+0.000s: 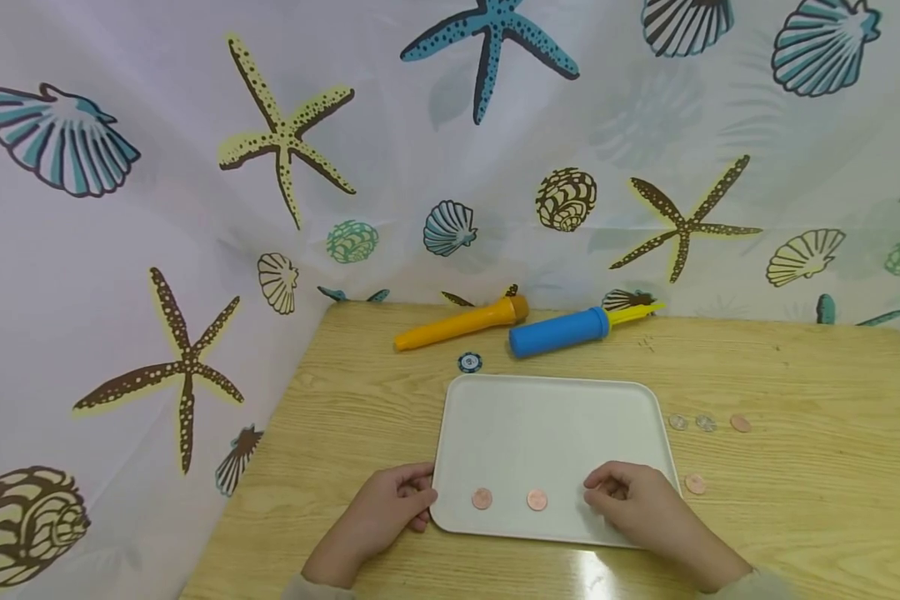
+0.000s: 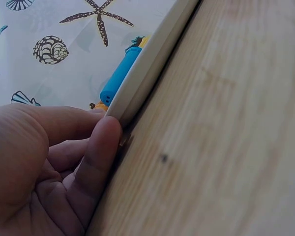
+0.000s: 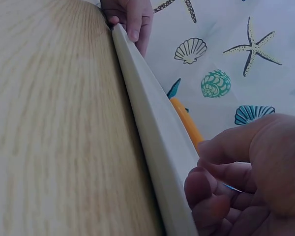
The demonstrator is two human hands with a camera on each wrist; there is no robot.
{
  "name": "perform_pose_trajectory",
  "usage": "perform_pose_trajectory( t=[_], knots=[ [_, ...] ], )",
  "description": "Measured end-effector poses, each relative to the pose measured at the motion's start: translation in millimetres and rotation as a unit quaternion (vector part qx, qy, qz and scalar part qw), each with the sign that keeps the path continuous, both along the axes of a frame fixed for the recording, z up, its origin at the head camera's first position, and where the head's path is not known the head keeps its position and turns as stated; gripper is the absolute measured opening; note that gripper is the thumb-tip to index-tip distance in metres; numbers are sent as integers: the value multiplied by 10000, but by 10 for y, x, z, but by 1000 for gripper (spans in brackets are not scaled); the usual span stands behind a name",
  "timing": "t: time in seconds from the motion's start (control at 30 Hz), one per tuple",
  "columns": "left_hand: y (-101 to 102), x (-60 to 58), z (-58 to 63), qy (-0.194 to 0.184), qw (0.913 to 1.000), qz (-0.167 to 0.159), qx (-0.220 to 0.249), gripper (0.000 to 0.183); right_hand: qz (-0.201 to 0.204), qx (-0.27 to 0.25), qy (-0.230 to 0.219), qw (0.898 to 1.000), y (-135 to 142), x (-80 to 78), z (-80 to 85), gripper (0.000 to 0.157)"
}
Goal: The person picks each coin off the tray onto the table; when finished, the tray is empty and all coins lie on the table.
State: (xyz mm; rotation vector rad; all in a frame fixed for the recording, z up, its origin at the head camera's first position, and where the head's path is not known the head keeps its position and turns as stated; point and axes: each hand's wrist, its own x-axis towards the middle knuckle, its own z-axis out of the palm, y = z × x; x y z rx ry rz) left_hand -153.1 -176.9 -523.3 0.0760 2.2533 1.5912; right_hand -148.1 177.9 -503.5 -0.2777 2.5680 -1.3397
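Note:
A pale rectangular tray (image 1: 555,442) lies on the wooden table. Its left edge, near the front corner, is pinched between the thumb and fingers of my left hand (image 1: 392,504), seen close up in the left wrist view. Two copper coins (image 1: 482,498) lie apart inside the tray along its front side. Over the tray's front right part is my right hand (image 1: 637,504), its fingers curled in toward the thumb. In the right wrist view the fingertips (image 3: 197,184) are close to the thumb, and no object shows between them; anything inside the curl is hidden.
Right of the tray lie two silver coins (image 1: 692,422), a copper coin (image 1: 740,423) and another copper coin (image 1: 695,483). Behind it are a poker chip (image 1: 469,362), an orange stick-shaped object (image 1: 461,325) and a blue pump (image 1: 558,333). A shell-patterned curtain (image 1: 390,150) hangs behind the table.

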Motion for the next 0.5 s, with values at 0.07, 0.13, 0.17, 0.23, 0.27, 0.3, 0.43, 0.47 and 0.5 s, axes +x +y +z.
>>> perform_pose_trajectory(
  t=[0.07, 0.13, 0.17, 0.23, 0.27, 0.3, 0.43, 0.47, 0.5],
  knots=[
    [1, -1, 5, 1, 10000, 2, 9, 51, 128, -53, -9, 9999, -61, -13, -28, 9],
    [1, 0, 11, 9, 10000, -7, 15, 51, 237, -77, -20, 9997, -123, -26, -52, 9],
    [2, 0, 15, 15, 10000, -14, 19, 51, 280, -87, -17, 9996, -153, -31, -60, 9],
    [5, 2, 18, 14, 10000, -13, 28, 51, 337, -44, 1, 9994, -209, -40, -68, 9],
    [5, 2, 17, 19, 10000, -14, 25, 51, 353, -33, 25, 9994, -233, -44, -69, 9],
    [7, 3, 17, 24, 10000, -18, 22, 51, 364, -2, 47, 9993, -256, -47, -68, 11],
    [11, 3, 12, 21, 10000, 0, 20, 51, 457, 139, 152, 9987, -332, -51, -65, 20],
    [12, 1, 9, 18, 10000, 5, 17, 51, 485, 165, 159, 9986, -347, -52, -65, 22],
    [12, 0, 8, 14, 10000, 10, 19, 51, 517, 213, 164, 9983, -363, -53, -65, 25]
  ],
)
